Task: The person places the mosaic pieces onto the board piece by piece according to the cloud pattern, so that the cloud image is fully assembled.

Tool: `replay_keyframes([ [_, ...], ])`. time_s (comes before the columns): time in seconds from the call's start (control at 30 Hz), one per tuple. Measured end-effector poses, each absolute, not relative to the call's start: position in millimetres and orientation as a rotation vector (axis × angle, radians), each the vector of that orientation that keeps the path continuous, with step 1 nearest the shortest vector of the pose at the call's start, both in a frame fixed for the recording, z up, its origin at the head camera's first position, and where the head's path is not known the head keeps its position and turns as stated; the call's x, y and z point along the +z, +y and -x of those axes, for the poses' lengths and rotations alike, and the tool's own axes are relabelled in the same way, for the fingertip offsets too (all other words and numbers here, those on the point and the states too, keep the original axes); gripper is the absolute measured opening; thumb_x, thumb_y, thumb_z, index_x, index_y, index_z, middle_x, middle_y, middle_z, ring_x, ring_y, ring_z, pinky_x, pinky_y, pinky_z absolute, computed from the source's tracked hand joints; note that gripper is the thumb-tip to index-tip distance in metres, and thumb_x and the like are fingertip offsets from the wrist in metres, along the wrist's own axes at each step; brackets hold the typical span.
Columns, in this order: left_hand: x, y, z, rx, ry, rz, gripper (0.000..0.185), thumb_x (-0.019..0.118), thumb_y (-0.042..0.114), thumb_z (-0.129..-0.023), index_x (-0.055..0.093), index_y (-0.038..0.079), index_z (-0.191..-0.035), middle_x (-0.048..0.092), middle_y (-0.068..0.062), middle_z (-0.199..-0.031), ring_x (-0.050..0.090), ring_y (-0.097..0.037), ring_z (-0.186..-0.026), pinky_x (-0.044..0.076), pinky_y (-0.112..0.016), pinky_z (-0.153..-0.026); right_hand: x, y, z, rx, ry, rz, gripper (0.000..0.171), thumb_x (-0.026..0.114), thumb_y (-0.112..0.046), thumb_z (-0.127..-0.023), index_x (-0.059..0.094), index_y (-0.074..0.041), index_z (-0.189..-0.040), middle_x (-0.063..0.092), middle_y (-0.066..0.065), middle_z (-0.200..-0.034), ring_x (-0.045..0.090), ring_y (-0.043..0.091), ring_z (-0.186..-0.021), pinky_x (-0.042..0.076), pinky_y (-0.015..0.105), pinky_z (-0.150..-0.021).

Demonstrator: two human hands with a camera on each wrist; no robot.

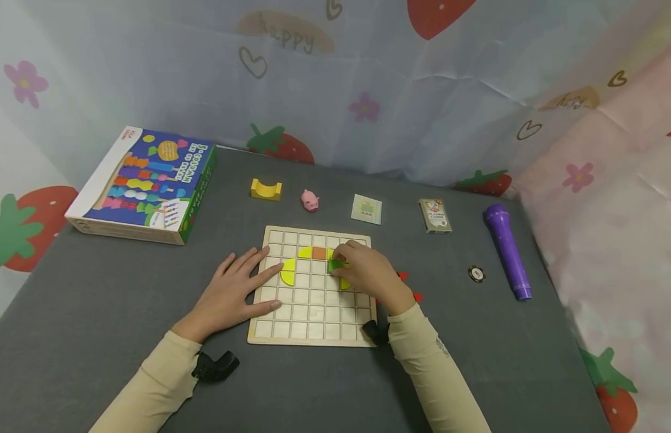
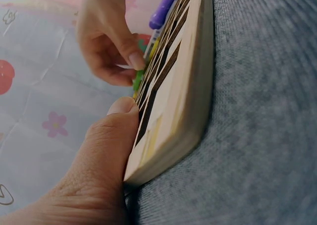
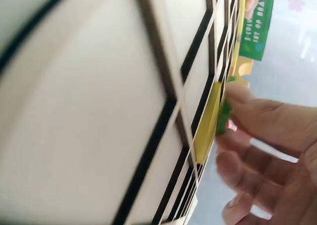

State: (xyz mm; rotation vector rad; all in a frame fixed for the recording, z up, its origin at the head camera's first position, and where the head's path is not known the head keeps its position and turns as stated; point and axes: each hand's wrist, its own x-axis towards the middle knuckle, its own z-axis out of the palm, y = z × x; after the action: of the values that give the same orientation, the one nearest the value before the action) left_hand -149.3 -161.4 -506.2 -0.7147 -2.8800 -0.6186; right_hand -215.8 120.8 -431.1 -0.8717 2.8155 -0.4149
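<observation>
A wooden grid board (image 1: 316,313) lies on the table. My left hand (image 1: 229,294) rests across its left edge with fingers spread; the thumb (image 2: 106,140) lies along the rim in the left wrist view. Over the upper right of the grid, my right hand (image 1: 372,273) pinches a small green piece (image 1: 334,265) between thumb and fingers. In the right wrist view the green piece (image 3: 224,117) is right beside a yellow piece (image 3: 207,126). An orange square (image 1: 319,253) sits between yellow pieces in an upper row. More yellow pieces (image 1: 288,278) lie near my left fingertips.
Red pieces (image 1: 418,297) lie right of the board, partly behind my right wrist. Behind it are a yellow block (image 1: 266,190), a pink pig figure (image 1: 310,201), a pattern card (image 1: 366,208) and a card box (image 1: 435,216). A purple flashlight (image 1: 508,252), round chip (image 1: 476,273) and game box (image 1: 145,183) flank it.
</observation>
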Motion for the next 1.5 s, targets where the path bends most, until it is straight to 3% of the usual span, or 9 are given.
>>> replay_keyframes([
  [0.33, -507, -162, 149, -0.622, -2.871, 0.714, 0.074, 0.059, 0.063, -0.085, 0.04, 0.028, -0.147, 0.027, -0.009, -0.157, 0.023, -0.032, -0.144, 0.012, -0.059, -0.114, -433, 117, 216, -0.405, 2.789, 0.834, 0.027, 0.073, -0.025, -0.086, 0.067, -0.012, -0.109, 0.062, 0.002, -0.103, 0.06, 0.014, -0.086, 0.052, 0.032, -0.074],
  [0.8, -508, -161, 150, -0.626, -2.873, 0.705, 0.074, 0.059, 0.063, -0.084, 0.041, 0.028, -0.147, 0.028, -0.009, -0.156, 0.023, -0.032, -0.144, 0.012, -0.059, -0.113, -428, 121, 217, -0.445, 2.774, 0.815, 0.026, 0.071, -0.022, -0.088, 0.066, -0.011, -0.111, 0.061, 0.003, -0.107, 0.062, 0.017, -0.095, 0.052, 0.033, -0.08],
  [1.0, -506, -161, 150, -0.622, -2.894, 0.699, 0.075, 0.059, 0.063, -0.084, 0.04, 0.028, -0.148, 0.026, -0.008, -0.157, 0.021, -0.031, -0.145, 0.011, -0.058, -0.114, -411, 151, 211, -0.463, 2.835, 0.774, 0.024, 0.065, -0.01, -0.092, 0.064, -0.007, -0.115, 0.062, 0.006, -0.108, 0.061, 0.02, -0.093, 0.052, 0.036, -0.076],
  [1.27, -504, -161, 150, -0.602, -2.888, 0.7, 0.075, 0.059, 0.062, -0.084, 0.04, 0.028, -0.147, 0.027, -0.009, -0.157, 0.022, -0.032, -0.144, 0.012, -0.059, -0.114, -398, 203, 191, -0.443, 2.799, 0.549, 0.033, 0.064, -0.009, -0.092, 0.059, -0.003, -0.124, 0.063, 0.009, -0.104, 0.06, 0.021, -0.086, 0.05, 0.039, -0.073],
  [1.4, -504, -161, 150, -0.608, -2.897, 0.699, 0.075, 0.059, 0.063, -0.084, 0.04, 0.028, -0.148, 0.026, -0.009, -0.157, 0.021, -0.031, -0.145, 0.011, -0.059, -0.114, -400, 220, 174, -0.385, 2.76, 0.471, 0.03, 0.067, -0.01, -0.089, 0.061, -0.003, -0.117, 0.062, 0.005, -0.091, 0.057, 0.019, -0.079, 0.048, 0.038, -0.069],
  [1.5, -505, -161, 150, -0.611, -2.903, 0.695, 0.076, 0.059, 0.063, -0.084, 0.039, 0.028, -0.148, 0.025, -0.008, -0.158, 0.021, -0.031, -0.145, 0.01, -0.058, -0.114, -401, 230, 162, -0.372, 2.736, 0.42, 0.029, 0.07, -0.011, -0.086, 0.061, -0.003, -0.112, 0.06, 0.006, -0.091, 0.056, 0.021, -0.08, 0.047, 0.04, -0.07],
])
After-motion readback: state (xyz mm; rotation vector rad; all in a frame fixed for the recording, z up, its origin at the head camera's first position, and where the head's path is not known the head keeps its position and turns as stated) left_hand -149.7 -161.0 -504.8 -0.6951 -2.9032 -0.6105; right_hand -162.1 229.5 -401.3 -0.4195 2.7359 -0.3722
